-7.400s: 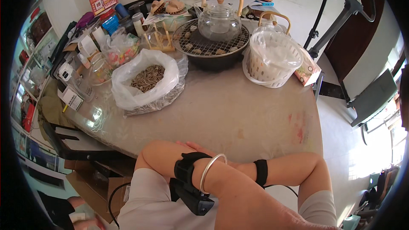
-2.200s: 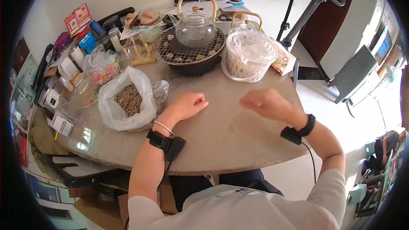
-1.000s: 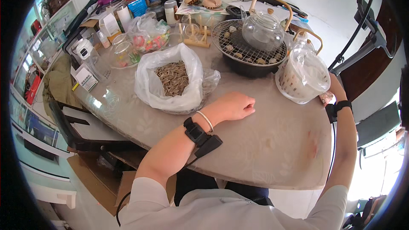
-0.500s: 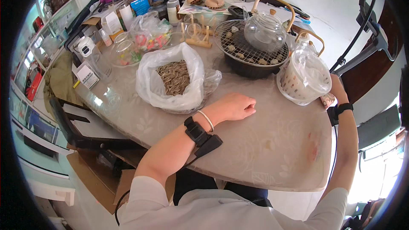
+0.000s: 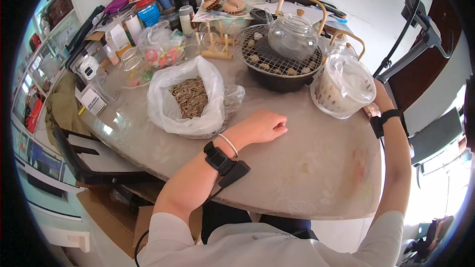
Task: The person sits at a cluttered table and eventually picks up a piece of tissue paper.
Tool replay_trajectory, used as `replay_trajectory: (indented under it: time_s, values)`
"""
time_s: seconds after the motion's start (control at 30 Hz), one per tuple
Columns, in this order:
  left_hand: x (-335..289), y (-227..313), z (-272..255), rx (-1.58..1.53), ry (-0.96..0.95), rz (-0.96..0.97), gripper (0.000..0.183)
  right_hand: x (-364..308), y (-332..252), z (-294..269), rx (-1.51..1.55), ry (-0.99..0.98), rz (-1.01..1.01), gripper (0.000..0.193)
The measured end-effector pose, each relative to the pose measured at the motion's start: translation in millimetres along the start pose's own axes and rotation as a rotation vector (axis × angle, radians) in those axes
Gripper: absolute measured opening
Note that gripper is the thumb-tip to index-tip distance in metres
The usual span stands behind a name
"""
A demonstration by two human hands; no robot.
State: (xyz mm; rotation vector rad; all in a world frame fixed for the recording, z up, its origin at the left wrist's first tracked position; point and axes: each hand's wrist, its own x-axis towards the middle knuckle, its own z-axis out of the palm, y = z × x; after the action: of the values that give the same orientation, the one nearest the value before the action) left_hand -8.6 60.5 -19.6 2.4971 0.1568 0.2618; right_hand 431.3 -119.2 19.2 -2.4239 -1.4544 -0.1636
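Observation:
My left hand [image 5: 267, 126] rests on the table as a loose fist, and nothing sticks out between its fingers. Just left of it stands a white plastic bag [image 5: 213, 83], its mouth wide, with striped sunflower seeds [image 5: 191, 98] inside. At the table's right edge my right hand [image 5: 381, 97] is beside a white slotted basket [image 5: 330, 94] lined with a clear plastic bag [image 5: 352, 76]. The basket hides most of the fingers, so I cannot see what they touch. A small pinkish item [image 5: 371, 111] lies below that hand.
Beyond my hands, a glass teapot [image 5: 293, 37] sits on a round grill [image 5: 242, 52] with small lumps around it. A wooden cup rack [image 5: 216, 55], a bag of wrapped sweets [image 5: 163, 54] and jars crowd the far left. A chair [image 5: 84, 163] stands at the left edge.
The whole view has shifted a little, so the things on the table appear further left. My left fist stays on the table and my right hand stays by the basket.

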Motion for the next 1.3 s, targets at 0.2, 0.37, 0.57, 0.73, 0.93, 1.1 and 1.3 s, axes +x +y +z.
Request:
replay_trajectory:
  time_s: [0.2,0.37,0.57,0.73,0.93,1.1,1.3]
  values:
    - [1,4,-4,0.029,-0.02,-0.029,0.027,2,1,-8,-0.049,-0.049,0.003,0.039]
    - [4,5,-3,0.038,-0.028,-0.045,0.028,0,8,-14,-0.022,-0.094,-0.02,0.038]
    - [0,1,-4,0.074,-0.03,-0.039,0.027,-9,-24,-15,0.05,-0.041,-0.057,0.038]
    - [3,3,-3,0.036,-0.024,-0.041,0.027,-3,-3,-6,0.151,-0.019,0.019,0.04]
    - [1,3,-4,0.027,-0.03,-0.052,0.028,-1,-10,-13,0.003,0.014,-0.023,0.031]
    - [1,6,-6,0.025,-0.033,-0.053,0.027,8,7,-13,-0.205,0.043,-0.093,0.025]
    - [0,1,-4,0.007,-0.031,-0.039,0.027,14,-3,-24,-0.137,0.245,-0.024,0.018]
